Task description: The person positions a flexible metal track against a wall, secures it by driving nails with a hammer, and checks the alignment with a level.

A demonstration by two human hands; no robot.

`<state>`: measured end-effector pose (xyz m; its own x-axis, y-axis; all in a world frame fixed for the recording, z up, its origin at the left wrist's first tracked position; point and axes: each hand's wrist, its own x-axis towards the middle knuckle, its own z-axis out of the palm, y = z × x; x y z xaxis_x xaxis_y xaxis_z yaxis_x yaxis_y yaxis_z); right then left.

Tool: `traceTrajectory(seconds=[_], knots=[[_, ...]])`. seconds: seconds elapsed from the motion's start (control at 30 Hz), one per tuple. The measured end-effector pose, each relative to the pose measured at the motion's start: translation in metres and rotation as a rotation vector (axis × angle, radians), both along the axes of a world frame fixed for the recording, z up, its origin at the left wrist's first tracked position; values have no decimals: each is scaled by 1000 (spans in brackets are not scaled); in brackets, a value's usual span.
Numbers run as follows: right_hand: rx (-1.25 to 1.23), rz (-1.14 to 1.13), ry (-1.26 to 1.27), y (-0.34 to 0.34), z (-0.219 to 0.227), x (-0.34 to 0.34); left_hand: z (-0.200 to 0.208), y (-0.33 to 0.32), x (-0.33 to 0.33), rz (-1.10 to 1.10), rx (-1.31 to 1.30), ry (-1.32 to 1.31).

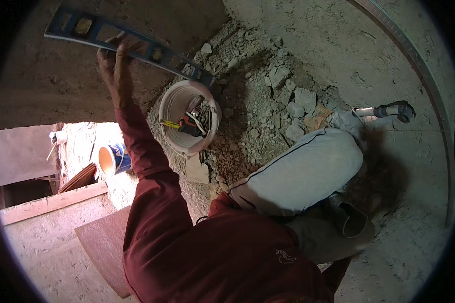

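My left hand [115,70] reaches up to a long blue spirit level [147,51] with cut-out windows and a pale metal edge. The fingers are wrapped over the level's lower edge, and it lies along the brown wall face, sloping down toward the right. Just under its right end stands a white bucket [213,129] with several hand tools in it, among them an orange-and-black tool [189,126] and a yellow one [170,123]. My right hand is out of sight; only a bit of dark red sleeve [337,275] shows at the lower right.
Broken stones and rubble [280,78] fill the corner. A lit work lamp [384,110] rests at the right, near my pale-trousered knee [308,166]. A long metal strip [412,45] leans along the right wall. Left, past an opening, sits a blue-and-white bucket [122,157] beside a plank [53,202].
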<state>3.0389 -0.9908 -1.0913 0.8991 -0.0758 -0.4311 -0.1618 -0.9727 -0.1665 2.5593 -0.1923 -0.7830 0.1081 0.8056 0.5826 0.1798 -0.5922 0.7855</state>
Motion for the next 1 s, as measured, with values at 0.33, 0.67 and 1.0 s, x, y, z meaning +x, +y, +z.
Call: traceTrajectory(seconds=[0.33,0.67,1.0], knots=[[-27,236,-182,-17,-10,11,-75,140,-166,205,-165,161],[-55,-211,-263,-68,19,-195,-105,91,-68,442,308,579],[18,-546,-139,-80,-33,-292,-52,60,-110,742,652,705]])
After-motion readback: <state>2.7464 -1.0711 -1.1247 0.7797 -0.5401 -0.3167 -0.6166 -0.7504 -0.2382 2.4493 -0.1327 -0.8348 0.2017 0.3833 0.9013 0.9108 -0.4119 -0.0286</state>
